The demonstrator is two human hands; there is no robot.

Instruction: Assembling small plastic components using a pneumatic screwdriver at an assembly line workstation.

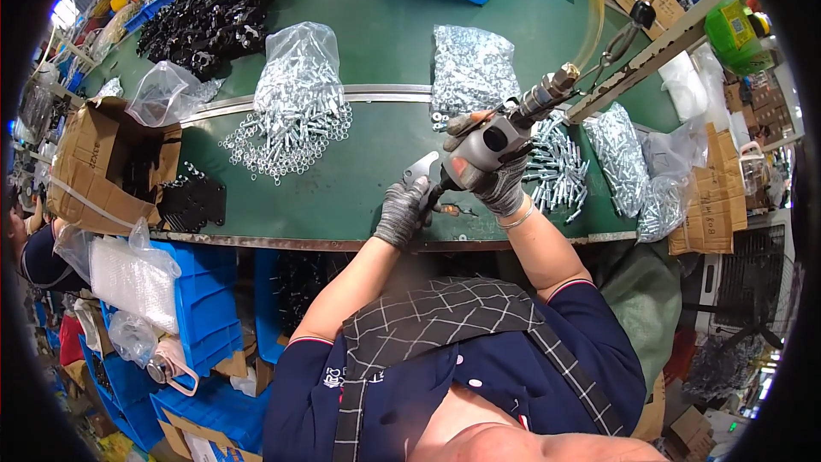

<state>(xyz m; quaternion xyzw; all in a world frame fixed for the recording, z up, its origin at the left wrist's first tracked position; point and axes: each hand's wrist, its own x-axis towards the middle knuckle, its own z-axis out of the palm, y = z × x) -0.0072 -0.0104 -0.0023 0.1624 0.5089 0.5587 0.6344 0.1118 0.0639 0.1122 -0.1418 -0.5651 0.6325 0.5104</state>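
My left hand (400, 212), in a grey knit glove, is closed on a small silver metal bracket (419, 168) with a dark part beside it, above the front of the green bench. In my gloved right hand (498, 186) is a grey pneumatic driver (492, 144), gripped by its body. The tool's nose points down-left at the part in my left hand, but the exact contact is hidden. Its hose end rises to the upper right. Loose silver bolts (556, 171) lie just right of the tool. Behind it sits a clear bag of small metal pieces (473, 64).
Bolts and rings (291, 133) spill from a bag at centre left. Black parts (214, 21) are heaped at the far left. A cardboard box (81, 167) stands near the left edge, black plates (195, 201) beside it. A metal post (650, 51) slants across the right.
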